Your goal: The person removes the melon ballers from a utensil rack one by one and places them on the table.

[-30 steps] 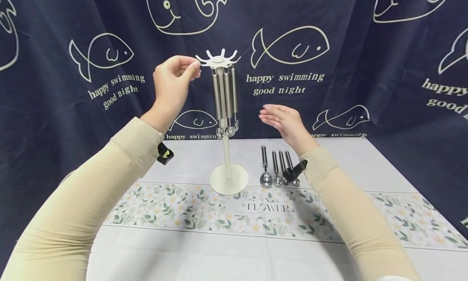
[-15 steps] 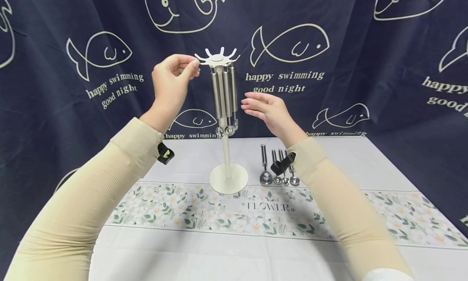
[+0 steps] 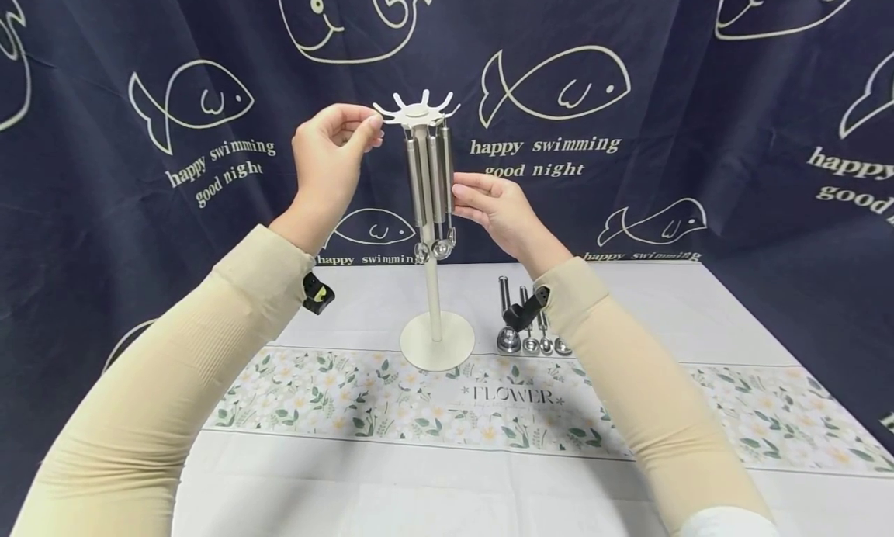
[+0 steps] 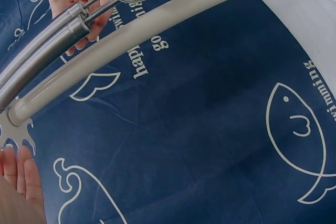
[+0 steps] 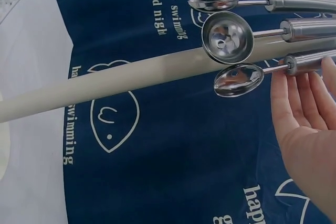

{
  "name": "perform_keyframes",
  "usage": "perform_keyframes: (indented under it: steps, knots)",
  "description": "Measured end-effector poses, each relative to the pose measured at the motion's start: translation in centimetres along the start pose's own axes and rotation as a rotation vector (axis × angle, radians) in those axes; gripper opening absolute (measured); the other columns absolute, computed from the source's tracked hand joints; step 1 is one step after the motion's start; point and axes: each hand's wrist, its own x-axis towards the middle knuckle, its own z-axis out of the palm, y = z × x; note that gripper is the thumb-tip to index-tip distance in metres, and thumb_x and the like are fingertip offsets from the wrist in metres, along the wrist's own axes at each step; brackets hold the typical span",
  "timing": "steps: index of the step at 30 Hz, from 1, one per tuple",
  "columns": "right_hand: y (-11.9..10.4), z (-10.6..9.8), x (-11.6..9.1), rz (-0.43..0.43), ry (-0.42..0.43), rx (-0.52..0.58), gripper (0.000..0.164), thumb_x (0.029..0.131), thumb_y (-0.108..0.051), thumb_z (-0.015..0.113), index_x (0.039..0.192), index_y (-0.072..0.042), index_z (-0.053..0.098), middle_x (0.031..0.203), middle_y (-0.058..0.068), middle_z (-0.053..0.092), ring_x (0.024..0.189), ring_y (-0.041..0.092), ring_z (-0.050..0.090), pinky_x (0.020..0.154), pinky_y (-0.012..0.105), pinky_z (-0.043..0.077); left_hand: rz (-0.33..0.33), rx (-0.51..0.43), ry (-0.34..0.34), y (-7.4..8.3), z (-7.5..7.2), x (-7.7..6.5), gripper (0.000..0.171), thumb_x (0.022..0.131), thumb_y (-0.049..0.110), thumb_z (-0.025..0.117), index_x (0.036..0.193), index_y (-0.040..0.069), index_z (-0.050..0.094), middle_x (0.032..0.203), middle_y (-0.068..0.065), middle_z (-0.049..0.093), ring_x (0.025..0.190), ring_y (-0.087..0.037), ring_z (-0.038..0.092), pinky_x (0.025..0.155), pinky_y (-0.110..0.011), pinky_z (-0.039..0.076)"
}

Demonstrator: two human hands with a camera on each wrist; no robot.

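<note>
A white rack [image 3: 437,347] with a round base and a ring of hooks on top stands upright on the table. Three steel melon ballers [image 3: 433,176] hang from its hooks, bowls down. My left hand [image 3: 327,153] pinches a hook tip on the rack's left side. At the right, my right hand [image 3: 501,215] holds the handle of the rightmost melon baller [image 5: 239,81], thumb on one side and fingers behind, just above its neck. In the left wrist view, two handles [image 4: 47,48] overlap the fingers of the right hand.
Several steel scoops [image 3: 508,339] lie side by side on the white table [image 3: 335,475], partly behind the right wrist and its black strap [image 3: 525,310]. A flowered runner [image 3: 300,397] crosses the table. A dark blue fish-print curtain [image 3: 552,25] hangs behind.
My right hand has moved left and slightly up, from free air to the handle of the rightmost melon baller. My left hand stays at the rack's hook.
</note>
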Motion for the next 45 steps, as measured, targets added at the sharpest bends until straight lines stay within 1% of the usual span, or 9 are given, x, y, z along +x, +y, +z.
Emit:
perform_keyframes:
  steps: [5, 10, 15, 22, 25, 29, 33, 40, 45]
  knots:
    - [0.0, 0.2, 0.0, -0.011, -0.025, 0.000, 0.041, 0.095, 0.005, 0.054, 0.133, 0.015, 0.046, 0.091, -0.003, 0.073, 0.087, 0.011, 0.069, 0.091, 0.027, 0.055, 0.005, 0.022, 0.001, 0.1, 0.0, 0.0, 0.017, 0.089, 0.015, 0.070, 0.096, 0.000, 0.071, 0.071, 0.013, 0.065, 0.068, -0.003, 0.065, 0.073, -0.017, 0.052]
    - [0.0, 0.3, 0.0, -0.035, -0.036, 0.010, 0.038, 0.093, 0.010, 0.054, 0.130, 0.017, 0.048, 0.088, -0.003, 0.074, 0.085, 0.010, 0.070, 0.089, 0.026, 0.055, 0.002, 0.025, -0.001, 0.0, 0.0, 0.0, 0.017, 0.090, 0.015, 0.070, 0.097, 0.000, 0.071, 0.070, 0.013, 0.065, 0.068, -0.003, 0.064, 0.073, -0.017, 0.052]
    - [-0.1, 0.4, 0.1, -0.064, -0.020, 0.002, 0.029, 0.091, 0.011, 0.056, 0.120, 0.012, 0.056, 0.087, -0.002, 0.073, 0.082, 0.010, 0.069, 0.084, 0.025, 0.056, 0.009, 0.035, 0.004, 0.0, 0.0, 0.0, 0.017, 0.090, 0.015, 0.070, 0.096, 0.000, 0.071, 0.070, 0.014, 0.064, 0.067, -0.002, 0.064, 0.073, -0.017, 0.053]
    - [-0.6, 0.5, 0.0, -0.116, 0.004, -0.006, 0.024, 0.091, 0.010, 0.057, 0.115, 0.009, 0.059, 0.086, -0.001, 0.073, 0.082, 0.010, 0.069, 0.081, 0.024, 0.057, 0.006, 0.069, -0.003, 0.3, -0.1, 0.0, 0.018, 0.089, 0.018, 0.071, 0.097, 0.001, 0.072, 0.072, 0.013, 0.066, 0.069, -0.002, 0.065, 0.073, -0.016, 0.052]
    - [-0.8, 0.5, -0.1, -0.129, 0.008, -0.008, 0.020, 0.091, 0.010, 0.056, 0.109, 0.004, 0.062, 0.085, -0.001, 0.073, 0.082, 0.010, 0.069, 0.079, 0.023, 0.057, 0.008, 0.081, -0.003, 0.3, -0.1, 0.0, 0.017, 0.090, 0.017, 0.070, 0.096, 0.002, 0.072, 0.071, 0.014, 0.066, 0.069, -0.002, 0.065, 0.073, -0.016, 0.051]
    - [-0.9, 0.4, -0.3, -0.149, 0.015, 0.021, 0.019, 0.091, 0.011, 0.056, 0.103, -0.001, 0.066, 0.086, 0.002, 0.074, 0.084, 0.011, 0.070, 0.080, 0.024, 0.056, 0.005, 0.080, -0.001, 0.3, -0.2, 0.0, 0.017, 0.090, 0.018, 0.071, 0.096, 0.002, 0.073, 0.071, 0.014, 0.065, 0.069, -0.002, 0.065, 0.072, -0.016, 0.051]
    - [-1.3, 0.2, -0.3, -0.161, 0.030, 0.045, 0.019, 0.091, 0.011, 0.057, 0.104, 0.000, 0.066, 0.087, 0.004, 0.073, 0.085, 0.013, 0.071, 0.082, 0.024, 0.057, 0.007, 0.079, 0.000, 0.2, -0.2, 0.0, 0.017, 0.090, 0.018, 0.071, 0.096, 0.003, 0.073, 0.072, 0.014, 0.066, 0.069, -0.002, 0.065, 0.072, -0.016, 0.051]
    - [-1.6, -0.4, -0.4, -0.172, 0.059, 0.047, 0.022, 0.090, 0.009, 0.058, 0.113, 0.010, 0.060, 0.086, 0.006, 0.073, 0.083, 0.016, 0.072, 0.085, 0.027, 0.057, 0.010, 0.063, 0.005, 0.2, -0.2, 0.0, 0.016, 0.089, 0.017, 0.071, 0.095, 0.002, 0.072, 0.071, 0.013, 0.066, 0.069, -0.002, 0.065, 0.074, -0.016, 0.052]
    - [-1.4, -1.2, -0.7, -0.156, 0.073, 0.041, 0.024, 0.090, 0.008, 0.060, 0.114, 0.011, 0.059, 0.087, 0.007, 0.073, 0.084, 0.017, 0.072, 0.086, 0.027, 0.057, 0.009, 0.066, -0.003, 0.3, -0.2, -0.1, 0.016, 0.090, 0.017, 0.070, 0.096, 0.002, 0.072, 0.073, 0.013, 0.066, 0.070, -0.003, 0.065, 0.074, -0.016, 0.051]
